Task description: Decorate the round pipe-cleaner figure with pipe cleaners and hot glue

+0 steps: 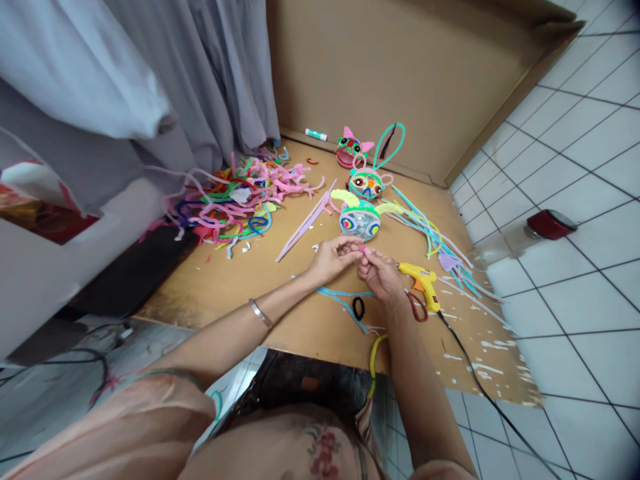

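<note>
A grey curtain [220,73] hangs over the far left corner of the tabletop [200,300]. Against the left edge lies a tangled heap of fuzzy craft stems [240,200], mostly pink, with red, blue and green among them. Right of the heap, pale purple stems [306,223] lie slantwise, and a glue stick [316,135] rests by the far edge.

Around the middle, the left hand [330,260] has its thumb and fingers drawn together at a small pink piece [363,249]; whether its grip pinches the piece, I cannot tell. Just beyond the hands, three decorated toys with big eyes stand in a row toward the far edge: a red-mouthed toy [349,156], a pink-eared toy [367,185] and a yellow-horned toy [360,223], nearest. Blue stems [340,293] and a black hair tie [359,308] lie toward the near edge.

The right hand [381,272] has its grip closed on the pink piece, between thumb and finger. Just right of it are a red looped handle [417,307] and a yellow glue gun [424,283], its black cord [473,373] running over the near edge. Along the right edge lies a bundle of pastel stems [430,233], near a clear bottle with a red lid [550,224].
</note>
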The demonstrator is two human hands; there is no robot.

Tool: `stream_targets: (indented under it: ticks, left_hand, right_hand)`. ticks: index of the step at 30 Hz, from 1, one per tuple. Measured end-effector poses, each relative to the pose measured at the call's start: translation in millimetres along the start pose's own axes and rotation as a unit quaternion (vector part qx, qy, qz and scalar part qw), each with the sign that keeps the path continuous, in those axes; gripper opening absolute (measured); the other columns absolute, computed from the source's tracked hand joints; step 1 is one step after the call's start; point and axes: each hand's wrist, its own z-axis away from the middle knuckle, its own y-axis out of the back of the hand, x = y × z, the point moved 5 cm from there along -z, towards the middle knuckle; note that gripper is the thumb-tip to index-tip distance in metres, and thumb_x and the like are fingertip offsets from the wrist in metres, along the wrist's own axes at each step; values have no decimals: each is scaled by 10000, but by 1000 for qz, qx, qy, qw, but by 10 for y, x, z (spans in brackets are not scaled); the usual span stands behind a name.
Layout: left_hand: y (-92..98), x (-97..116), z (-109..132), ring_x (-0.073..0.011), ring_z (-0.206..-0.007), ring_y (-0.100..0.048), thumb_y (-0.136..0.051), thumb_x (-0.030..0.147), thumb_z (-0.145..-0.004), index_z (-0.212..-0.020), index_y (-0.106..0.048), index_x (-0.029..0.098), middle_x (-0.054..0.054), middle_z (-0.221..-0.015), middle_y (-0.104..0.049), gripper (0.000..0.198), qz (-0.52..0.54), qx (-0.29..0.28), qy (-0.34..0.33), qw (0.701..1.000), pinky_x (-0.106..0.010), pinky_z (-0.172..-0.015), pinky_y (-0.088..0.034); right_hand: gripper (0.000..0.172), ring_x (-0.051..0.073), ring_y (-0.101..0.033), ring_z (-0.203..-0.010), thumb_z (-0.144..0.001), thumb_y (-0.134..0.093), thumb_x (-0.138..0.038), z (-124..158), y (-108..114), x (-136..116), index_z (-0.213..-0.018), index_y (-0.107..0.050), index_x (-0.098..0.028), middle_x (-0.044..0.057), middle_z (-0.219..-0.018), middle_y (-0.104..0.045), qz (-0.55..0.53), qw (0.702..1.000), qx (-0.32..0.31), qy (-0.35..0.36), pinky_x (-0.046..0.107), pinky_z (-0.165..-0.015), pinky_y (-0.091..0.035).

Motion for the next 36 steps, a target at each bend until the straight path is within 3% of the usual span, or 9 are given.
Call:
stream_targets:
  ticks: [7, 13, 17, 20, 27, 32, 36]
  left_hand:
    - [-43, 26, -3, -122, -743, -638, -851, 398, -595, -905, -695, 121, -35, -797, -701, 444, 98, -12, 36, 994, -274, -770, -507]
    - [-29, 30, 23, -67, -524, -507, -812, 519, -615, -858, -718, 115, -8, -650, -657, 481, 68, 5, 87, 994, -209, -521, -413]
    - [-5, -4, 27, -69, -515, -504, -831, 509, -572, -793, -711, 110, -12, -630, -655, 472, 61, 13, 119, 991, -209, -505, -410]
    - [16, -34, 21, -72, -512, -506, -842, 507, -548, -761, -707, 108, -9, -604, -642, 472, 63, 25, 137, 988, -210, -498, -419]
    - [33, -124, 19, -52, -504, -497, -879, 478, -490, -740, -671, 109, -13, -653, -652, 492, 140, 44, 191, 970, -181, -462, -385]
    - [-1, -99, 15, -47, -471, -461, -840, 451, -579, -687, -604, 125, 20, -587, -577, 417, 143, 25, 190, 971, -177, -435, -348]
    - [15, -33, 21, -38, -444, -428, -820, 471, -574, -646, -573, 140, 48, -541, -523, 419, 111, 33, 160, 980, -177, -440, -336]
  right_hand:
    - [315, 44, -406, -425, -610, -821, -394, 18, -20, -39, -634, -585, -186, -62, -517, -514, 17, 999, 14, 29, 184, -403, -306]
    - [292, 52, -413, -430, -622, -781, -433, 42, -7, -77, -636, -612, -194, -53, -514, -546, 94, 989, 54, 98, 189, -419, -298]
    - [249, 62, -432, -449, -668, -735, -427, 64, -28, -105, -653, -630, -202, -46, -526, -575, 175, 969, 82, 153, 204, -455, -332]
    - [297, 61, -432, -446, -716, -679, -475, 62, -49, -95, -630, -620, -197, -35, -534, -581, 176, 968, 81, 158, 208, -455, -331]
    - [375, 66, -447, -439, -710, -665, -550, 48, 44, -107, -795, -657, -185, -46, -546, -598, 164, 965, 130, 161, 199, -444, -339]
    - [365, 69, -438, -423, -716, -651, -539, 31, 72, -106, -794, -646, -182, -49, -531, -582, 169, 961, 143, 165, 199, -439, -339]
    - [318, 85, -466, -467, -797, -572, -501, 48, 57, -110, -820, -642, -192, -43, -568, -585, 244, 941, 139, 188, 212, -488, -379]
